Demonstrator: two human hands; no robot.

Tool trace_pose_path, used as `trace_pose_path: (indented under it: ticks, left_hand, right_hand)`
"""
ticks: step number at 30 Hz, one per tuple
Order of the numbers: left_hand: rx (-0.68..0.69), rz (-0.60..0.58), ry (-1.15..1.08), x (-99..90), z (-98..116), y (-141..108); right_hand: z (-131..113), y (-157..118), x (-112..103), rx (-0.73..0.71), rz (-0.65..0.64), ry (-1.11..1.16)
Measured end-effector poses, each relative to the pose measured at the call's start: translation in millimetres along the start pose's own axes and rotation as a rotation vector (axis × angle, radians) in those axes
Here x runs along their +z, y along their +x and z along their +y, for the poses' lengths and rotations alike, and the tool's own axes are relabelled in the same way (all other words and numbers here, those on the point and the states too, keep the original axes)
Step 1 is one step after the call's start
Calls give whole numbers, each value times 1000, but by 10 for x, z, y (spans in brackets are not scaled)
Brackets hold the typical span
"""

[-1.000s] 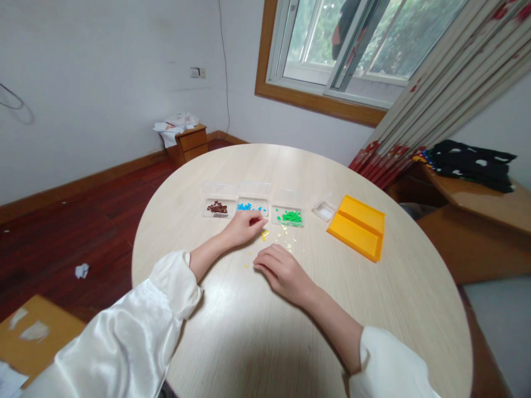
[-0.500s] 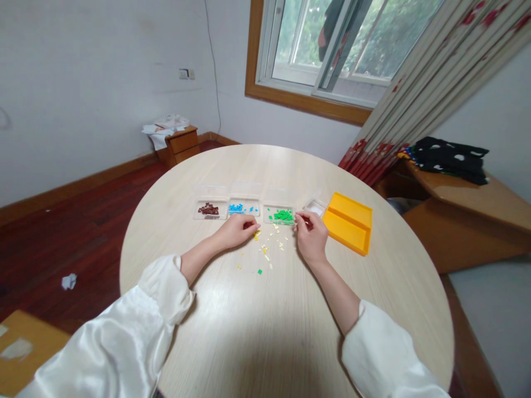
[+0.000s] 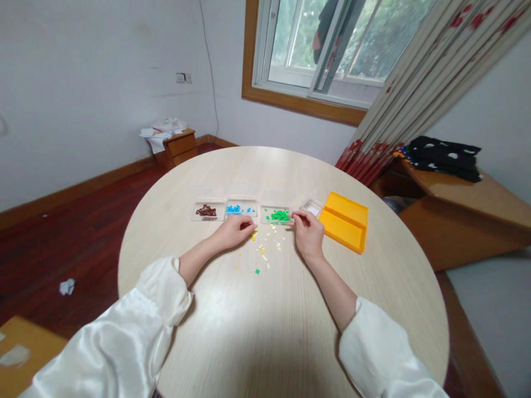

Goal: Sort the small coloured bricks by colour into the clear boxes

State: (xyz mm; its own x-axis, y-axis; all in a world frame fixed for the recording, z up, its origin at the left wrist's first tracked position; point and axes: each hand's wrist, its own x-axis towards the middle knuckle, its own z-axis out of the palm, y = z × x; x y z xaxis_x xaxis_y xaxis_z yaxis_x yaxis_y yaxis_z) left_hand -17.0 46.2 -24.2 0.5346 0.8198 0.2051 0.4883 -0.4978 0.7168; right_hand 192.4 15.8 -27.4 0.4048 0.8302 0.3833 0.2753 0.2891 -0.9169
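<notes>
Head view is showing a lone green piece (image 3: 258,271) lying nearest on the round table (image 3: 265,326), with yellow pieces (image 3: 262,250) lying scattered beyond. The left hand (image 3: 232,232) is resting curled beside them; the right hand (image 3: 310,235) is pinching at the green pieces' (image 3: 279,215) clear box (image 3: 267,222). Whether either is grasping anything, one cannot tell. Blue pieces (image 3: 233,209) and brown pieces (image 3: 206,210) are sitting leftward in boxes.

No readable text, labels, brands, numbers or signs. Papers (image 3: 166,127) on the small cabinet (image 3: 182,146), well beyond the left hand (image 3: 233,231), to its left: any print too small to make out.
</notes>
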Motion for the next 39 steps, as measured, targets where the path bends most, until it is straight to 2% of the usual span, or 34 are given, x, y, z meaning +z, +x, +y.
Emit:
trace_pose_path:
  ticks: [7,15,18,22,24,27,30,34,39]
  left_hand:
    - [4,8,5,-5,7,0]
    - [2,9,2,-1,-3,0]
    - [-1,9,-2,-9,6,-1]
    - [-7,22,3,-18,11,0]
    - [-8,27,5,-19,7,1]
    - [2,20,8,-12,-8,3]
    - [14,13,3,-3,-25,5]
    - [17,16,-6,2,-37,7]
    - [5,6,-8,-2,-34,9]
  right_hand:
    - [26,-3,4,53,2,28]
    - [91,-10,20,16,0,57]
    - [47,-18,14,-66,-24,-9]
    - [-43,-24,-93,-308,-26,-255]
    - [-65,-27,-191,-413,-74,-360]
    - [-57,-31,-345,-461,-235,-444]
    - [-34,-31,-443,-430,-391,-496]
    - [-11,-22,-474,-381,-524,-515]
    - [17,-23,-450,-350,-569,-505]
